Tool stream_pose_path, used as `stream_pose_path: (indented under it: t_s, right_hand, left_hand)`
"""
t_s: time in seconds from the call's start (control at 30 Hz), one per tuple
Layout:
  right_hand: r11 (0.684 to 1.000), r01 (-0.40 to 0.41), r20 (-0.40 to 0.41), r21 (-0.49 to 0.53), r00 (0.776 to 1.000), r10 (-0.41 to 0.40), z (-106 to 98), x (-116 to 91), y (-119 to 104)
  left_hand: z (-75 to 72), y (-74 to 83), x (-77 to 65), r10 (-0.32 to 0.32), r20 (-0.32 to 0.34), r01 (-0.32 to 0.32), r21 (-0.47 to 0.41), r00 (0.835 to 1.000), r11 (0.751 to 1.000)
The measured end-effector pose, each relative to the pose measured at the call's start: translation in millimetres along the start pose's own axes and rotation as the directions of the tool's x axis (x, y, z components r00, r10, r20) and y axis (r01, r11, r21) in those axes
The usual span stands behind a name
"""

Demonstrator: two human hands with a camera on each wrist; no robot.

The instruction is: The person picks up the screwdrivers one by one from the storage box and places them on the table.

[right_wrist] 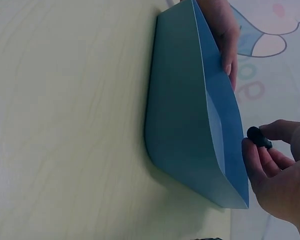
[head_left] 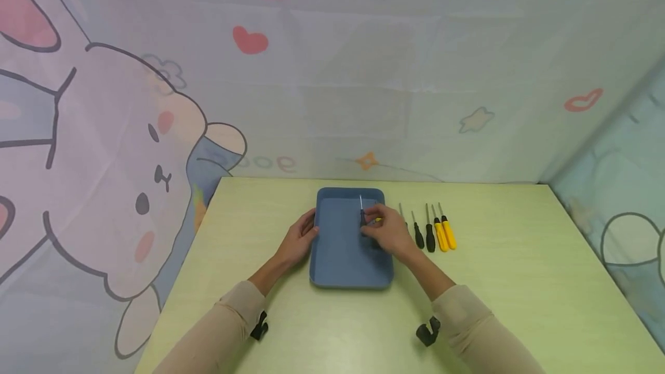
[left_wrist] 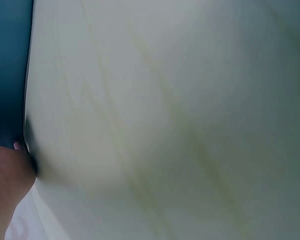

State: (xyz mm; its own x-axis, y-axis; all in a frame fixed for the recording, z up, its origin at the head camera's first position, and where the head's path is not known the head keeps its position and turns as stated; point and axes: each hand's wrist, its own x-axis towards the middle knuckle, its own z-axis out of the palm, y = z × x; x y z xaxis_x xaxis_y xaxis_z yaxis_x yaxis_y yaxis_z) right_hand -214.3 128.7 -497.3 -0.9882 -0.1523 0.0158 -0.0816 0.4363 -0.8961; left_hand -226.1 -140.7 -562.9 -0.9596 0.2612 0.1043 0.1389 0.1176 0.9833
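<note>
My right hand [head_left: 388, 229] pinches a small screwdriver [head_left: 362, 219] by its dark handle, with the thin metal blade pointing toward the back. Hand and screwdriver are above the right half of a blue rectangular tray [head_left: 337, 258]. In the right wrist view, the rounded end of the dark handle [right_wrist: 259, 137] shows between thumb and fingers. At the tray's left side, my left hand [head_left: 298, 240] holds the wall, its thumb over the rim. A bit of yellow shows by the right hand's fingers; what it belongs to is hidden.
Right of the tray, several screwdrivers lie in a row: black-handled ones [head_left: 430, 238] and yellow-and-black ones [head_left: 449, 234]. One behind the right hand is partly covered. The pale table [head_left: 519, 281] ends at a printed cloth backdrop [head_left: 415, 103].
</note>
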Motion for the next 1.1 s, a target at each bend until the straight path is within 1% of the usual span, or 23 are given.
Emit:
stream_pose_path:
  t_s: [0.27, 0.4, 0.53, 0.7, 0.87, 0.97, 1.1]
  right_hand:
    - [1.0, -0.005, -0.002, -0.012, 1.0, 0.005, -12.0, -1.7, 4.5]
    - [0.999, 0.026, 0.006, -0.032, 1.0, -0.026, -18.9, -2.8, 7.2]
    - [0.998, 0.047, 0.001, -0.046, 0.999, -0.047, -24.5, -2.3, 10.7]
    - [0.997, 0.042, -0.009, -0.069, 0.999, -0.042, -30.7, -1.9, 15.2]
    - [0.998, 0.03, -0.005, -0.064, 1.0, -0.03, -35.8, -1.7, 16.9]
    - [0.998, 0.011, -0.006, -0.054, 1.0, -0.012, -38.4, -2.9, 18.5]
    - [0.999, 0.006, -0.013, -0.054, 1.0, -0.007, -40.9, -3.9, 21.2]
  left_hand:
    - [0.3, -2.3, 0.5, -0.007, 0.009, 0.007, 0.007, 1.0, 1.0]
    - [0.5, -3.2, 0.2, -0.003, 0.006, 0.003, -0.007, 1.0, 1.0]
    - [0.8, -2.9, 0.9, -0.005, 0.002, 0.005, -0.002, 1.0, 1.0]
    - [1.1, -2.7, 2.7, -0.003, 0.003, 0.003, 0.003, 1.0, 1.0]
    - [0.3, -5.0, 4.7, 0.005, -0.002, -0.005, -0.003, 1.0, 1.0]
    - [0.1, -6.0, 3.9, 0.005, 0.003, -0.005, 0.005, 1.0, 1.0]
    - [0.3, -5.9, 2.0, -0.001, 0.008, 0.001, 0.023, 1.0, 1.0]
